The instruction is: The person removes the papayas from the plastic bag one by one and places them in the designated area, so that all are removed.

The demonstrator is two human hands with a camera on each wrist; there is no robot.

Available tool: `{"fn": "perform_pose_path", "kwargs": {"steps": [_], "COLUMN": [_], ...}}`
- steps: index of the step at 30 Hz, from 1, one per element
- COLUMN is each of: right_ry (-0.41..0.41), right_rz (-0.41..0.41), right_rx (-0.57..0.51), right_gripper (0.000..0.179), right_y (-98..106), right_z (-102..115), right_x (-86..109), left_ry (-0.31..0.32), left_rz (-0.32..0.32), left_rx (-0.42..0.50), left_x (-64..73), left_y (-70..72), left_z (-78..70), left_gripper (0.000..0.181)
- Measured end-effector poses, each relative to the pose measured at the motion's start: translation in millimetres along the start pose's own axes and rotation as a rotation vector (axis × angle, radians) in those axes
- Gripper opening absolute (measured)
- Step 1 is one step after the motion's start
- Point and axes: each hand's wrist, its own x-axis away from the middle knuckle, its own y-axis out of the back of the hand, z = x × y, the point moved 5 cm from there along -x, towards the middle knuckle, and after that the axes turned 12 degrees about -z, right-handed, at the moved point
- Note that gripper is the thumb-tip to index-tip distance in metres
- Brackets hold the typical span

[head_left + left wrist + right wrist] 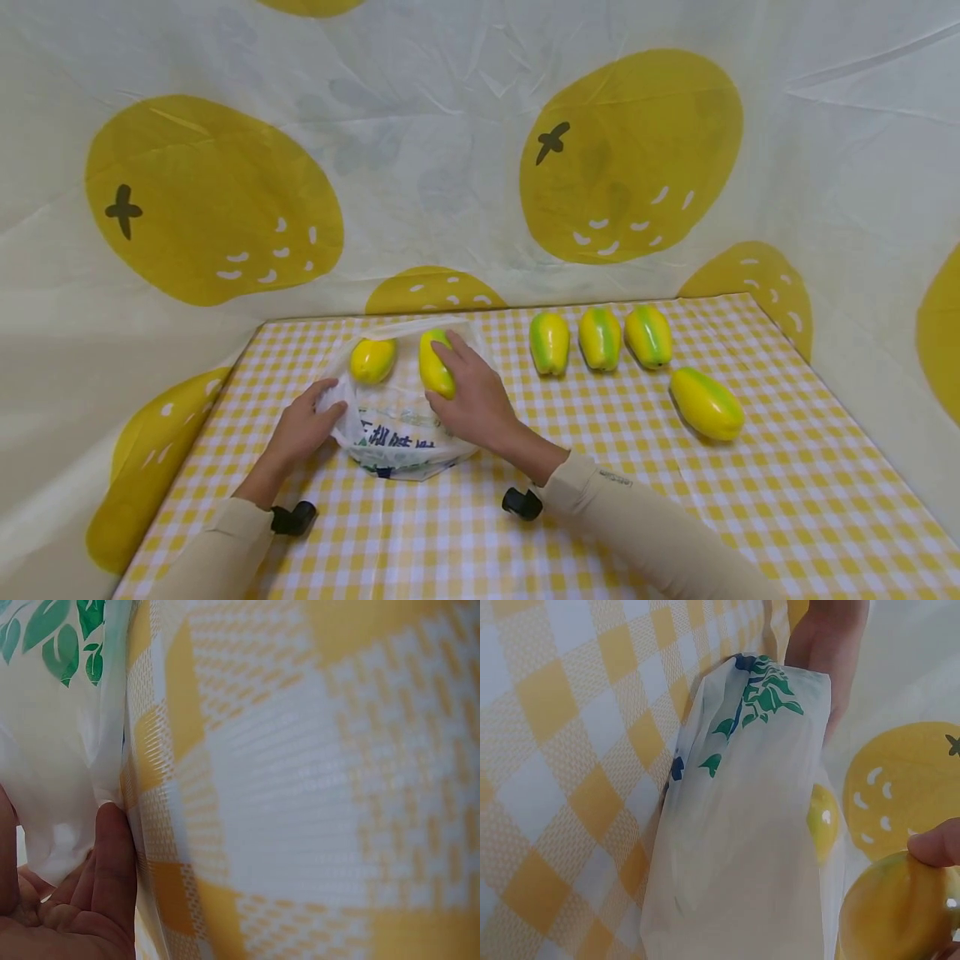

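A thin white plastic bag (405,458) with dark lettering and green leaf prints lies on the table, its mouth spread wide. My left hand (303,421) pinches the bag's left edge between thumb and fingers; the left wrist view shows the plastic (56,825) between them. In my right hand (476,400) is a yellow-green papaya (435,364), gripped at the bag's opening. The right wrist view shows this papaya (889,915) beside the bag, under the thumb. Another yellow papaya (372,361) sits inside the bag's left part, its lower side partly hidden in the right wrist view.
Three papayas stand in a row at the back right: one (550,343), a middle one (600,339) and one more (648,336). A fourth papaya (707,404) lies nearer, tilted. The yellow checked tablecloth (420,542) ends at a fruit-printed curtain (435,192) behind.
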Motion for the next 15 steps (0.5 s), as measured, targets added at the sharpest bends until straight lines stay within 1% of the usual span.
{"fn": "perform_pose_path", "kwargs": {"steps": [8, 15], "right_ry": [-0.01, -0.053], "right_rz": [-0.026, -0.012], "right_rx": [-0.019, -0.018], "right_gripper": [0.066, 0.067], "right_y": [16, 27], "right_z": [-4, -11], "right_x": [5.3, 12.6], "left_ry": [-0.012, -0.016], "left_rz": [0.004, 0.004], "left_rx": [0.003, 0.009], "left_x": [-0.6, -0.7], "left_y": [-1.1, -0.7], "left_z": [0.7, 0.1], "left_gripper": [0.068, 0.068]}}
